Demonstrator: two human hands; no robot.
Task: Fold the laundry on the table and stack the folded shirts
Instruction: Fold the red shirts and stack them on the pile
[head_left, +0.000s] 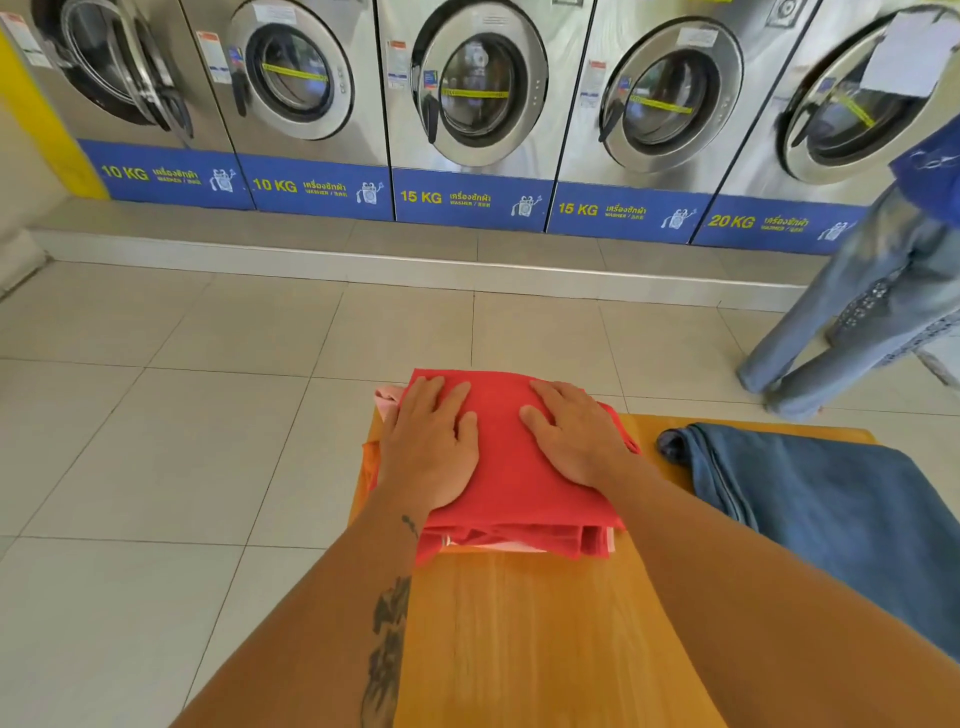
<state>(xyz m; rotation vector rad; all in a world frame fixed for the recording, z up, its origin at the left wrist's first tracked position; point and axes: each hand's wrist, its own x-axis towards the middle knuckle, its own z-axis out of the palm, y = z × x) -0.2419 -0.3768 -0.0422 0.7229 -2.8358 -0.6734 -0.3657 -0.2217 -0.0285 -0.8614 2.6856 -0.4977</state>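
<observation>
Fingers (447, 395) of both my hands lay flat and spread, gripping nothing, on the folded red shirt (506, 467) atop the stack at the surface's (524, 634) far-left end; unfolded blue garment (810, 499) sat just beside my right hand (576, 436), nearer than my left hand (431, 441).

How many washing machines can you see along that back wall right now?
5, in one row: far-left 10 KG machine, door open; second 10 KG; two 15 KG; 20 KG far right. More may lie off-frame.

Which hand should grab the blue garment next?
Right. The right hand lies nearer the blue garment, which is on the table's right side; the left hand would cross the red stack.
</observation>
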